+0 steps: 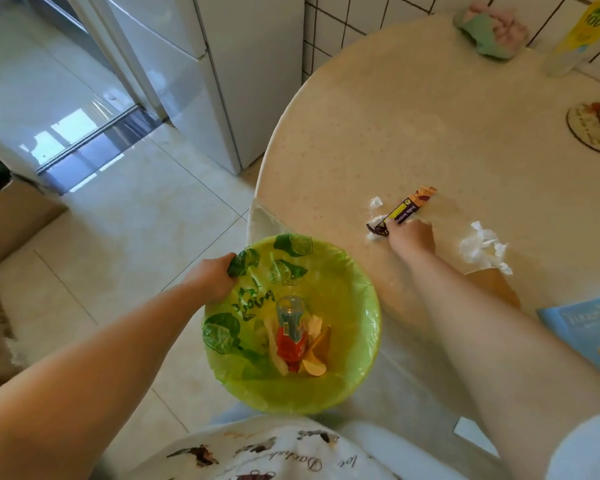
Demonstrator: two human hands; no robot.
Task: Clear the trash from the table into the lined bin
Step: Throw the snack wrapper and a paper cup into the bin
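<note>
Two hands are working at once: the left hand (211, 277) is gripping the rim of the lined bin (357, 271), its fingers (230, 268) closed on the green liner, while the right hand (411, 235) is pressing down on a snack wrapper (407, 209) lying on the worktop (430, 133), fingers curled over its near end. Crumpled tissue (484, 249) is lying just beside that hand. A bottle (290, 332) and scraps are sitting inside the bin.
</note>
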